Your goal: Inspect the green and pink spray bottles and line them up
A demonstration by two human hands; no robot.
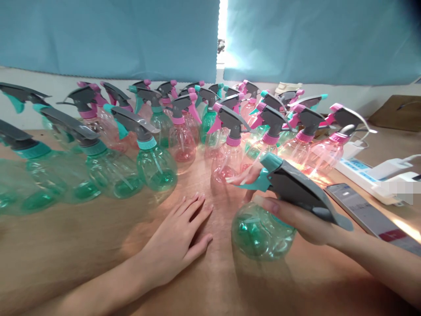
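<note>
My right hand (296, 215) is wrapped round a green spray bottle (261, 232) with a grey and teal trigger head (296, 184), held tilted just above the wooden table (98, 245). One finger reaches to the teal trigger. My left hand (179, 239) lies flat on the table with its fingers stretched out, holding nothing, a little left of the bottle. A green bottle (156, 166) and a pink bottle (226, 160) stand just beyond my hands.
Several green and pink spray bottles crowd the far half of the table, green ones (108, 171) at left, pink ones (324, 149) at right. A phone (365, 210) and a white power strip (378, 175) lie at right. Blue curtains (115, 35) hang behind.
</note>
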